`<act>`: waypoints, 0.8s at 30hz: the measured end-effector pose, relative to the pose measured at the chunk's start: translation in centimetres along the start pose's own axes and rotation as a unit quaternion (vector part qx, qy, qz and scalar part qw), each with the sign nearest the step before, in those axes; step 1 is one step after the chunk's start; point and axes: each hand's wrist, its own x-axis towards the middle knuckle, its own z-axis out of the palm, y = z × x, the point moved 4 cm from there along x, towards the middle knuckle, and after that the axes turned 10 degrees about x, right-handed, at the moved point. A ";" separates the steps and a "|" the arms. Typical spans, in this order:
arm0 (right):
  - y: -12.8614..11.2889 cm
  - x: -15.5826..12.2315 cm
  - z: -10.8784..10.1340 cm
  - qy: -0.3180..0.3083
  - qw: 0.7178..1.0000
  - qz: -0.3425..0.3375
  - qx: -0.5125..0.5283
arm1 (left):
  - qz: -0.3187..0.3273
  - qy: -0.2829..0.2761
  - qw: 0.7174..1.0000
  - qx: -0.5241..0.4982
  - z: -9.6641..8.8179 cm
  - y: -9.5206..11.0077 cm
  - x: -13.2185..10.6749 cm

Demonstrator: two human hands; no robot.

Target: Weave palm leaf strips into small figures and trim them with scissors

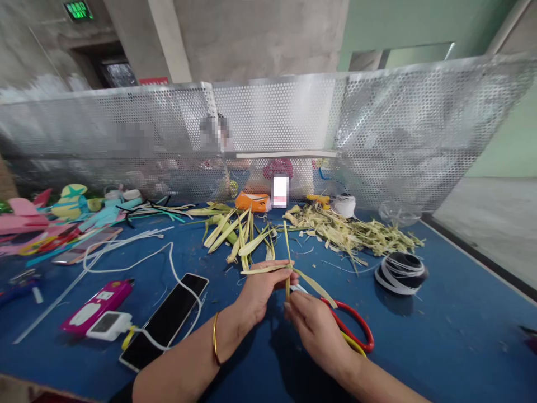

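Strips of pale dried husk [287, 240] cross one another in front of me, one upright, others reaching left and right. My left hand [262, 288], with a gold bangle on the wrist, pinches them near the crossing. Just below it, my right hand [315, 324] is closed on the lower end of the upright strip; its fingertips are partly hidden. Scissors with red and yellow handles [356, 324] lie under and beside my right hand. Beyond my hands is a spread of loose husk leaves [226, 232].
A heap of shredded husk [356, 229] and a roll of white cord [400, 273] lie to the right. At left are a black phone [165, 319], a pink power bank [98, 305] and a white cable. A perforated metal screen [277, 115] borders the table's back, with an orange packet [252, 201] before it.
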 end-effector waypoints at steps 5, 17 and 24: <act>-1.2 0.0 -1.6 0.045 0.995 -0.065 -0.058 | 0.044 0.019 0.999 0.017 -1.4 1.4 0.5; 2.5 5.0 -1.6 -0.033 0.968 0.190 0.163 | 0.029 0.009 0.999 0.019 -2.4 1.2 0.9; 3.6 3.4 -1.0 -0.041 0.994 0.100 0.014 | 0.025 0.037 0.996 0.080 -2.0 0.4 1.2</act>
